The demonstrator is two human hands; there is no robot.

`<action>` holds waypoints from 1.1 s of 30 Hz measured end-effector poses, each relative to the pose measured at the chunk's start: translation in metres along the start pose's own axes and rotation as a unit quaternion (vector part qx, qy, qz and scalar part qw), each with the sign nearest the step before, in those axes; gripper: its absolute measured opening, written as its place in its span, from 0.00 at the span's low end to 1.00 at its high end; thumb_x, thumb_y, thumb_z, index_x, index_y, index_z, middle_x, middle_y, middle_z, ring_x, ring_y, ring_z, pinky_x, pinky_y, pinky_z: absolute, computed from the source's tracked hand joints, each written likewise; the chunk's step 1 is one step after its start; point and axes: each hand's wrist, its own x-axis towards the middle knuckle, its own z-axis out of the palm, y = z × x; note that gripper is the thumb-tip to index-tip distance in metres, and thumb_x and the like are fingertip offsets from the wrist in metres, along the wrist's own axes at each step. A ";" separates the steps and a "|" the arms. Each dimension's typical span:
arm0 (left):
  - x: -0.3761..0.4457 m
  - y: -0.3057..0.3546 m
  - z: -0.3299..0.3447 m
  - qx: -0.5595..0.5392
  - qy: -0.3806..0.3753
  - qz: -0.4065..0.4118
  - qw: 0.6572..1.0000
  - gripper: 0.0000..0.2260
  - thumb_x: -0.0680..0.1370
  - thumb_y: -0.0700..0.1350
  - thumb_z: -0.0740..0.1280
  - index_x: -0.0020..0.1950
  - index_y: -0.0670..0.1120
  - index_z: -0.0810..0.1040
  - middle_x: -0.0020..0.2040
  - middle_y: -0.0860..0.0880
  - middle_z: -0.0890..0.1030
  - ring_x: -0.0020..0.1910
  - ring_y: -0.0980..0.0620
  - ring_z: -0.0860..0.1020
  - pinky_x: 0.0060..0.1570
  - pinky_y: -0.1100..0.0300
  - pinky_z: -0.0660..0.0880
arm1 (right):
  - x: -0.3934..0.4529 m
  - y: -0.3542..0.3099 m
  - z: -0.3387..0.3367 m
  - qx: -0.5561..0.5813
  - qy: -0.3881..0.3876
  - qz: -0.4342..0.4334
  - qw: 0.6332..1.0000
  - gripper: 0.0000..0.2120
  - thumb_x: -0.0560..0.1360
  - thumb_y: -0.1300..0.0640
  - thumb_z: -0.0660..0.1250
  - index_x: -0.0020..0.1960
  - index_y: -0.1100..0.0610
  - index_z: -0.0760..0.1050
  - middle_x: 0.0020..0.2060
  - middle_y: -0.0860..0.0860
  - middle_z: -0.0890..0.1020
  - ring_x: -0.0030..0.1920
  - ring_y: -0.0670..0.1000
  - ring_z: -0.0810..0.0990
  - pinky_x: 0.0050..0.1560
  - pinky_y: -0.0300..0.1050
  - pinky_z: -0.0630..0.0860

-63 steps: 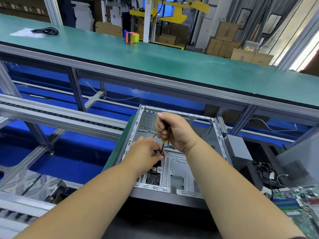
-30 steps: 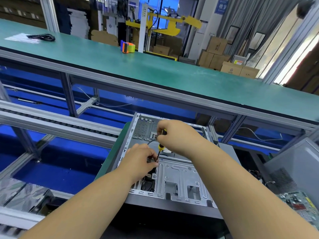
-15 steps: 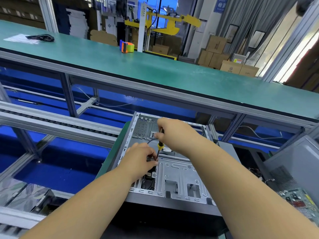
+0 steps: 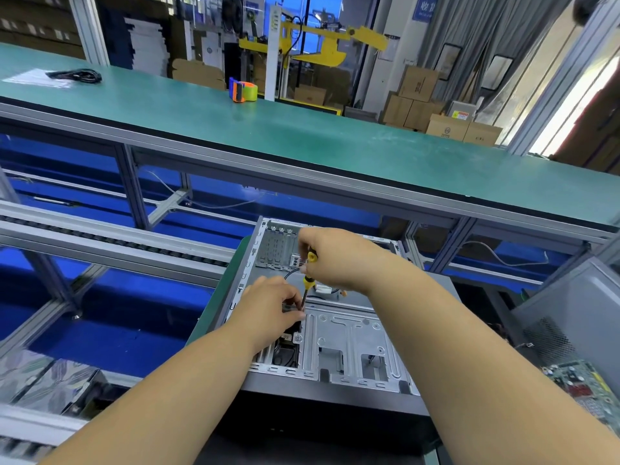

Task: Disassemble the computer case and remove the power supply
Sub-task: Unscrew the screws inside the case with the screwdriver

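An open grey computer case (image 4: 349,344) lies on its side in front of me, its metal interior facing up. My right hand (image 4: 335,260) grips the yellow and black handle of a screwdriver (image 4: 308,280), held upright with the tip down inside the case. Next to the tip, my left hand (image 4: 271,307) pinches a small dark part at the case's left inner side. A black cable and a white connector (image 4: 323,289) lie inside the case behind the screwdriver. The power supply is not recognisable in view.
A green-topped bench (image 4: 302,135) runs across above the case, carrying a tape dispenser (image 4: 243,90) and a black cable (image 4: 75,75). A green circuit board (image 4: 583,387) lies at the right, beside another grey case panel (image 4: 577,307). Conveyor rails (image 4: 100,236) run on the left.
Both hands stay at the same spot inside the case. The right hand has shifted slightly on the screwdriver handle. The view has tilted a little since two seconds ago.
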 end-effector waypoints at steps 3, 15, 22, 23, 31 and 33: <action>-0.001 0.000 0.000 -0.012 -0.001 -0.004 1.000 0.05 0.73 0.54 0.73 0.42 0.59 0.78 0.44 0.59 0.73 0.52 0.54 0.68 0.55 0.57 0.67 | 0.001 0.002 0.006 -0.097 0.059 0.069 0.991 0.22 0.77 0.33 0.57 0.48 0.53 0.64 0.34 0.46 0.70 0.35 0.50 0.70 0.30 0.45 0.61; -0.001 0.001 -0.001 -0.013 0.000 -0.002 1.000 0.05 0.73 0.54 0.73 0.42 0.59 0.78 0.43 0.59 0.74 0.51 0.55 0.68 0.55 0.57 0.68 | 0.001 0.013 0.002 -0.008 0.020 0.048 0.999 0.15 0.77 0.49 0.68 0.40 0.51 0.64 0.34 0.47 0.73 0.33 0.47 0.69 0.30 0.44 0.61; -0.001 0.001 -0.002 -0.002 -0.001 -0.001 1.000 0.06 0.72 0.55 0.73 0.41 0.59 0.77 0.43 0.59 0.73 0.51 0.56 0.68 0.53 0.58 0.68 | -0.003 0.010 0.001 0.078 0.030 0.010 0.996 0.08 0.74 0.55 0.73 0.41 0.50 0.74 0.38 0.43 0.78 0.38 0.42 0.74 0.35 0.40 0.68; -0.001 0.001 -0.002 0.000 -0.001 -0.001 1.000 0.06 0.73 0.55 0.73 0.41 0.59 0.76 0.43 0.59 0.73 0.51 0.55 0.68 0.53 0.58 0.68 | -0.002 0.009 0.001 0.080 0.028 0.005 0.996 0.07 0.74 0.56 0.72 0.42 0.50 0.74 0.40 0.44 0.79 0.40 0.45 0.76 0.37 0.41 0.69; -0.001 0.002 -0.002 0.001 -0.006 0.001 1.000 0.06 0.73 0.55 0.72 0.41 0.60 0.75 0.43 0.60 0.73 0.51 0.56 0.68 0.54 0.58 0.67 | -0.002 0.008 0.006 -0.085 0.069 0.005 0.994 0.17 0.80 0.38 0.56 0.46 0.52 0.66 0.33 0.47 0.71 0.35 0.51 0.71 0.30 0.46 0.61; -0.001 0.001 -0.002 0.002 -0.008 -0.001 1.000 0.06 0.73 0.56 0.72 0.41 0.60 0.75 0.44 0.59 0.73 0.51 0.56 0.67 0.54 0.58 0.67 | 0.000 0.007 0.008 -0.117 0.078 0.022 0.990 0.19 0.81 0.37 0.54 0.46 0.53 0.65 0.32 0.47 0.70 0.34 0.51 0.70 0.29 0.46 0.59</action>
